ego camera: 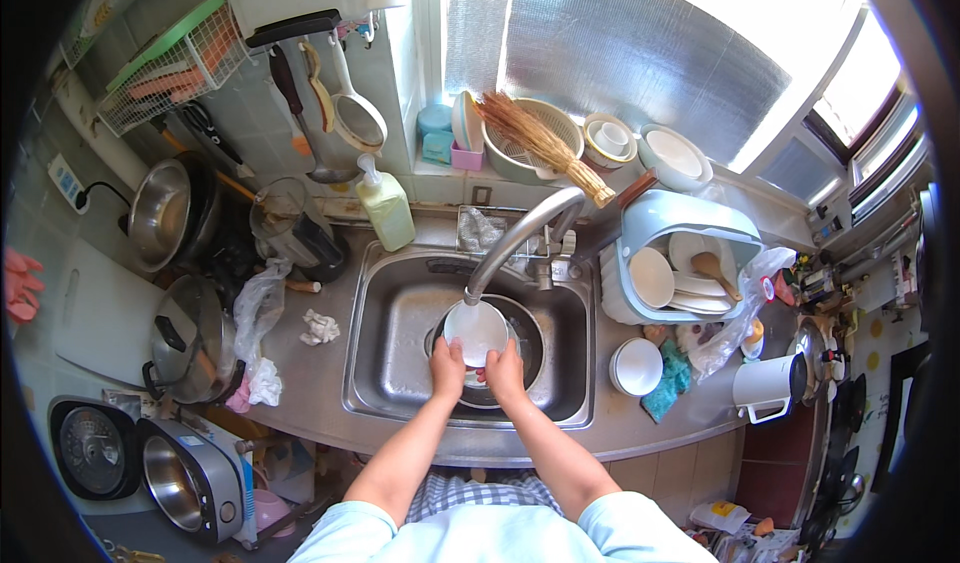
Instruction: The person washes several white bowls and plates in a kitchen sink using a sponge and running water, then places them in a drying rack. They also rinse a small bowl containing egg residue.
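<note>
A white bowl (pixel 477 332) is held under the spout of the curved metal faucet (pixel 517 234), over the stainless steel sink (pixel 390 338). My left hand (pixel 448 372) grips its left rim and my right hand (pixel 502 372) its right rim. Below them, a dark-walled round pan (pixel 531 338) sits in the sink, with part of a pale dish showing inside it. Whether water is running cannot be made out. White bowls (pixel 637 366) are stacked on the counter right of the sink, beside a teal cloth (pixel 664 387).
A blue dish box (pixel 679 218) with bowls and plates stands right of the faucet. Behind the sink is a soap pump bottle (pixel 388 207). A lidded glass pot (pixel 191 338) and crumpled tissue (pixel 320 327) lie left; a white kettle (pixel 766 384) stands far right.
</note>
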